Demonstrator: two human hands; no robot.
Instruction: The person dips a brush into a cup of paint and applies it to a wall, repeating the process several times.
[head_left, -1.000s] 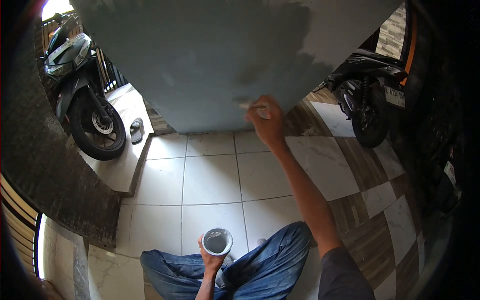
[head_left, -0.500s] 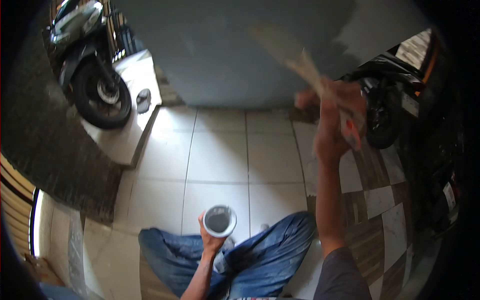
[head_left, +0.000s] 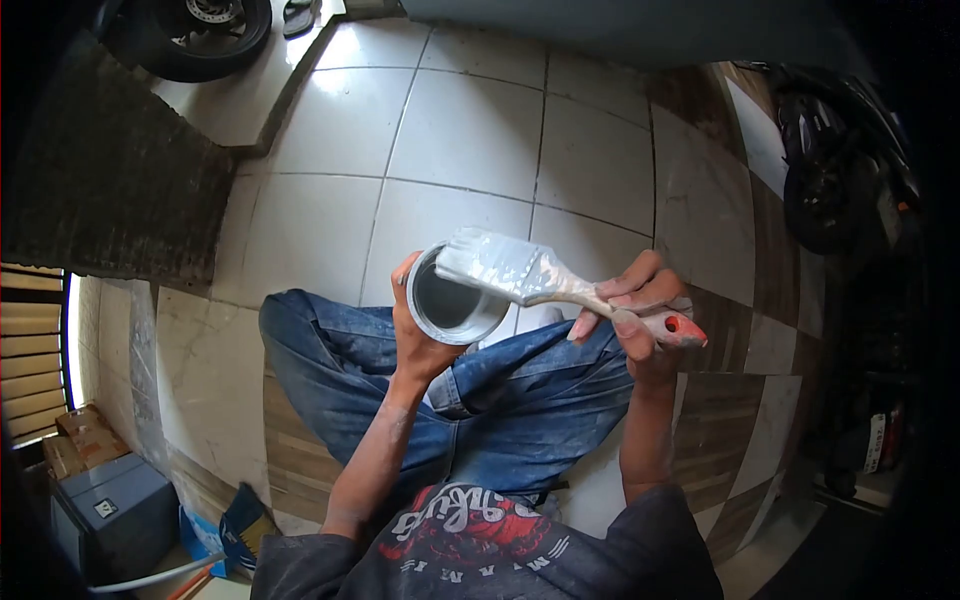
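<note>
My left hand is wrapped round the side of a can of grey paint, its mouth facing up toward me above my crossed legs. A wide paintbrush is held by its wooden handle in my right hand. Its red handle end sticks out past my palm. Pale grey paint coats the bristles and ferrule, and the bristle tips overlap the can's rim in this view. Inside the can, the grey paint shows below the rim.
A grey wall stands ahead, past the white floor tiles. One motorcycle wheel is at upper left, and another motorcycle stands at right. A grey box sits at lower left beside a cardboard box.
My right hand has brought the brush down from the wall to the can. My left hand has raised the can, and my view has tilted downward.
</note>
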